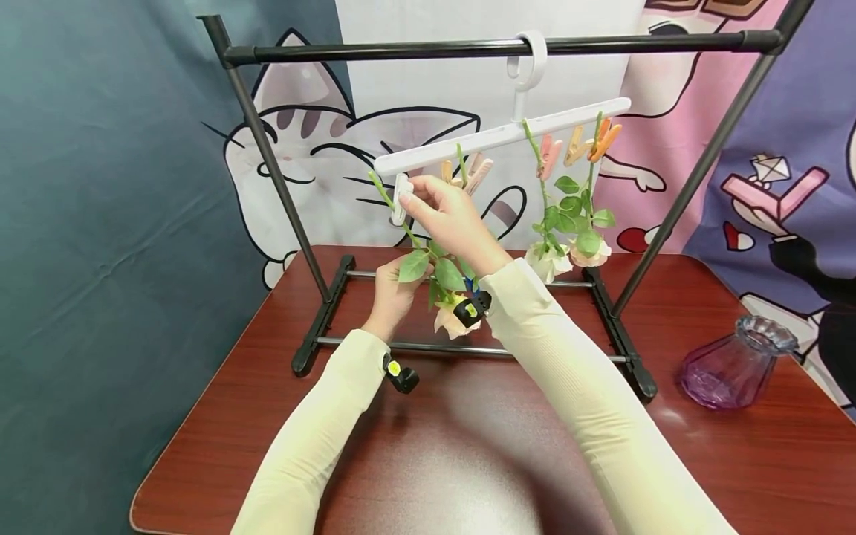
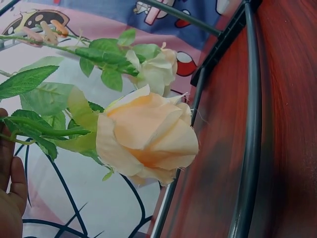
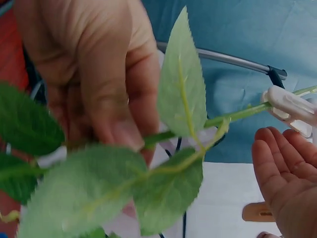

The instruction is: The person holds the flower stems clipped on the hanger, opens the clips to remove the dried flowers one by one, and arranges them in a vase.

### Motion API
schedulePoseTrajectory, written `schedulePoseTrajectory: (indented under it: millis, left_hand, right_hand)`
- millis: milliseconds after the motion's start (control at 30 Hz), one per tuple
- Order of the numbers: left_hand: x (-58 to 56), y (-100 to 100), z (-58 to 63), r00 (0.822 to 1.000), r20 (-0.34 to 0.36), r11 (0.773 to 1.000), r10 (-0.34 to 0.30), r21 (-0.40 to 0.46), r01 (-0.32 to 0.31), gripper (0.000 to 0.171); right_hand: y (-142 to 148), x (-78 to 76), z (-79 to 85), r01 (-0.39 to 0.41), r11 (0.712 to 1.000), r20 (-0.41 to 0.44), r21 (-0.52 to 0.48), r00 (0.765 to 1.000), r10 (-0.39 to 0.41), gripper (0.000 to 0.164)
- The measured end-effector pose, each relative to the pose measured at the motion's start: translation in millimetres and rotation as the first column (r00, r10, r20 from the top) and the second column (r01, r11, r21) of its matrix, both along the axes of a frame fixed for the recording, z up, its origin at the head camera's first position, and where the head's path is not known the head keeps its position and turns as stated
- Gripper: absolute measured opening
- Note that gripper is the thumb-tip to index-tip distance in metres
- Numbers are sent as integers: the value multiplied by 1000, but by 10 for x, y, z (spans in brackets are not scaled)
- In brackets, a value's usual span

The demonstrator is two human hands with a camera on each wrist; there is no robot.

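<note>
My left hand (image 1: 393, 290) pinches the green stem of a pale peach rose (image 2: 148, 136), whose bloom hangs downward. The stem's upper part runs into a white clothespin (image 1: 400, 199) under the hanger's lower left end. My right hand (image 1: 451, 219) pinches that clothespin between thumb and fingers. Close up in the right wrist view, the clothespin (image 3: 287, 105) lies across the stem, while the other right fingers (image 3: 277, 168) stay loosely extended beside it. The white hanger (image 1: 495, 137) hangs tilted from a black rod. Leaves (image 3: 173, 188) partly cover the left fingers.
Two more roses (image 1: 548, 260) hang head down at the hanger's right, near pink, yellow and orange clothespins (image 1: 605, 141). Another stem stands by beige clothespins (image 1: 478, 174). The black rack (image 1: 401, 52) stands on the reddish table (image 1: 234, 446). A purple glass vase (image 1: 729, 371) is at the right.
</note>
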State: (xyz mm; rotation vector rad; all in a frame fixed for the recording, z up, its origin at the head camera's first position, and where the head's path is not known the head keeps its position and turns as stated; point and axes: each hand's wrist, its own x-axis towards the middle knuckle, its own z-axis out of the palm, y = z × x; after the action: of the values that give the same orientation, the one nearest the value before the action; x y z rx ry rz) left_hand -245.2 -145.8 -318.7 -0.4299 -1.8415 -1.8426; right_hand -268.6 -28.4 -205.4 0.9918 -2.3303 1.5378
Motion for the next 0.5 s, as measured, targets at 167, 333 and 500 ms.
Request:
schedulePoseTrajectory:
  millis: [167, 333, 500]
  left_hand:
    - [20, 19, 9, 1000, -5, 1000, 18, -16, -18, 16]
    - [33, 37, 24, 999, -19, 999, 29, -29, -29, 17]
    - [33, 46, 30, 1000, -26, 1000, -3, -13, 3, 16]
  right_hand:
    - [-23, 4, -10, -59, 989, 130, -132, 989, 76, 34]
    - [-50, 10, -24, -84, 972, 170, -220, 978, 123, 31]
    - [-59, 28, -25, -118, 957, 153, -264, 975, 162, 27]
